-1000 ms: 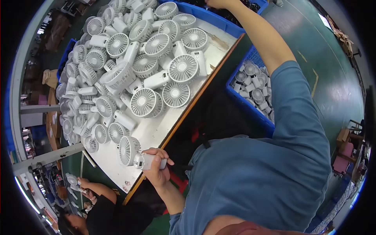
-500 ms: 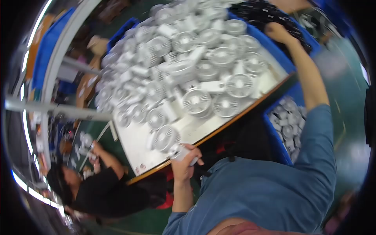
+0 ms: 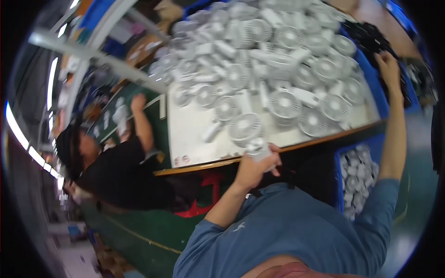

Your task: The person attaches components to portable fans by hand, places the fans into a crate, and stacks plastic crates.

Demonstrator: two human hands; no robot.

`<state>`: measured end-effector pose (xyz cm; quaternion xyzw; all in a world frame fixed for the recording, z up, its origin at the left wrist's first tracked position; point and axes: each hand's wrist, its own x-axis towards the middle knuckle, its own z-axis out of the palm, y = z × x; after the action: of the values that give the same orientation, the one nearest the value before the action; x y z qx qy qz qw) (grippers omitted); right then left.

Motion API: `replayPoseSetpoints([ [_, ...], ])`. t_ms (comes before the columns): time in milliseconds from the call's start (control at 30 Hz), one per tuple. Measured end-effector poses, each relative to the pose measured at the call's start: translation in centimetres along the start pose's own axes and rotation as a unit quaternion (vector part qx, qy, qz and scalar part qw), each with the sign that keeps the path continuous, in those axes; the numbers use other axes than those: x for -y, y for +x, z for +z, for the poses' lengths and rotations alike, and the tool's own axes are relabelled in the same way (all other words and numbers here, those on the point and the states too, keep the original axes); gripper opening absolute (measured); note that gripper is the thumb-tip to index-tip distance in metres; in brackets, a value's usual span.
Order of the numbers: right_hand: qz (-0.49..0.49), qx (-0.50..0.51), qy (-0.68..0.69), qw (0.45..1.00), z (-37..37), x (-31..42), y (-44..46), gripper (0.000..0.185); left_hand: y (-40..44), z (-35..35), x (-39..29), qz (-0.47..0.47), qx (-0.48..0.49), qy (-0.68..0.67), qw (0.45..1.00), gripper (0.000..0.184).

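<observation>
My left hand (image 3: 255, 170) is closed round the handle of a white handheld fan (image 3: 244, 129), near the front edge of the table. The fan's round grille points away from me, over the tabletop. At the far right my right hand (image 3: 389, 68) is over a blue bin (image 3: 381, 98) of small black parts (image 3: 368, 34). Its fingers are curled together at the parts, and what they hold, if anything, is too small to tell. A large heap of white handheld fans (image 3: 282, 65) covers much of the white table (image 3: 199, 143).
A blue crate (image 3: 340, 183) of small white and grey parts stands below the table on the right. To the left, a co-worker in black (image 3: 123, 173) sits by a green surface (image 3: 160, 132). A red stool (image 3: 208, 197) and a metal frame (image 3: 99, 60) are nearby.
The whole view has turned, so the table and both my hands appear further right. My left hand keeps its hold on the fan. The co-worker's arm has moved up.
</observation>
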<state>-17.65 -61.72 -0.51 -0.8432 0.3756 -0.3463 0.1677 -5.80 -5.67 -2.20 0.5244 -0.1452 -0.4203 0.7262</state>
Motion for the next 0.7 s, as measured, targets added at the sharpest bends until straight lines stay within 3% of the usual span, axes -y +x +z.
replayPoseSetpoints([
  [33,-0.012,-0.043,-0.054,0.998,-0.2,0.2,-1.0,0.034,-0.1,-0.3,0.2,0.0,0.006,0.002,1.0,0.03],
  [67,0.037,0.026,-0.107,0.993,-0.5,-1.2,-0.8,0.036,-0.3,-0.6,0.5,0.024,0.014,0.002,1.0,0.032],
  [133,0.022,-0.002,-0.12,0.993,-0.1,-4.1,-0.9,0.035,-0.7,-0.6,0.5,0.031,-0.003,-0.003,0.999,0.031],
  [233,0.069,-0.016,0.063,0.996,-1.5,0.4,-3.0,0.028,-0.8,-0.4,0.7,0.027,-0.016,0.002,1.0,0.03],
  [267,0.088,0.034,0.203,0.975,-2.1,4.4,-4.9,0.023,-0.7,-0.4,0.8,0.026,-0.009,-0.007,1.0,0.031],
  [367,0.018,0.262,0.404,0.876,-2.3,14.3,-14.2,0.014,-0.1,1.8,0.7,0.034,-0.015,-0.01,0.999,0.036],
  [400,0.051,0.332,0.439,0.833,-1.9,17.7,-18.5,0.012,0.1,2.5,0.7,0.03,-0.013,-0.011,0.999,0.036],
  [433,-0.045,0.388,0.366,0.844,-2.3,20.7,-21.2,0.011,0.3,3.3,0.8,0.039,-0.008,-0.013,0.999,0.037],
  [467,-0.096,0.446,0.374,0.807,-1.7,22.0,-23.8,0.013,0.4,3.6,0.9,0.047,-0.004,-0.014,0.999,0.038],
  [533,-0.054,0.477,0.445,0.756,-0.8,23.8,-27.1,0.014,0.3,3.3,1.3,0.038,0.003,-0.004,0.999,0.039],
  [667,-0.019,0.443,0.46,0.769,0.1,24.2,-29.3,0.019,-0.1,2.7,1.4,0.032,-0.027,-0.008,0.999,0.04],
  [700,-0.113,0.353,0.409,0.834,0.6,24.2,-29.6,0.021,-0.2,2.8,1.3,0.029,-0.034,-0.019,0.999,0.038],
])
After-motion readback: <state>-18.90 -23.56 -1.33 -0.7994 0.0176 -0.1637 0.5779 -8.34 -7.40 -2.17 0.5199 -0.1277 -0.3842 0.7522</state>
